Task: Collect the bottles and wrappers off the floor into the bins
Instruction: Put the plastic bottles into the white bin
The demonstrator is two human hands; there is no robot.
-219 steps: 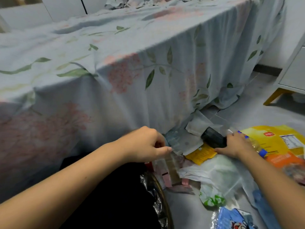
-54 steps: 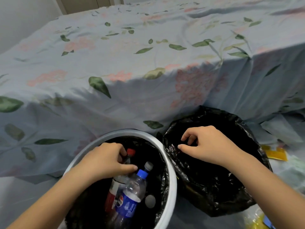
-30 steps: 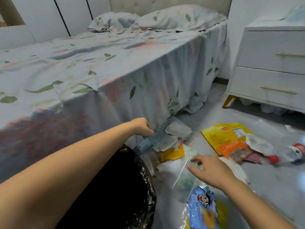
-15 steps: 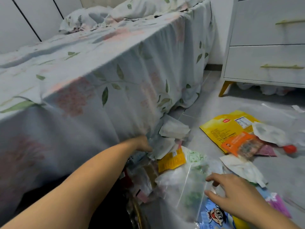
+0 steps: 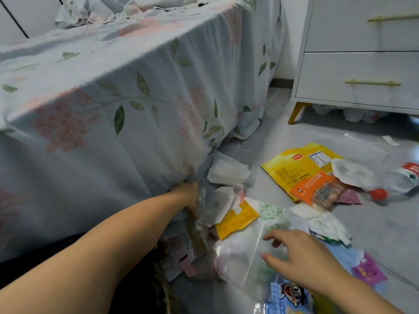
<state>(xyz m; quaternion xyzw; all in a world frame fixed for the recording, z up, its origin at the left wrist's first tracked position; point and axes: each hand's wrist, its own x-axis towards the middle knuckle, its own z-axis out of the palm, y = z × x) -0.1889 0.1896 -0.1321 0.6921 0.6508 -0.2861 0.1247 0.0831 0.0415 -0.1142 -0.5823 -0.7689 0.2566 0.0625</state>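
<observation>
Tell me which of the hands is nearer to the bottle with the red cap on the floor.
Right. The right hand hovers over the clear plastic bag, below and left of the bottle. The left hand is farther off, at the bedsheet's hem.

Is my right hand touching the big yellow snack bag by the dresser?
Apart. Head view shows the right hand over clear plastic, bare floor and wrappers before the yellow snack bag.
</observation>
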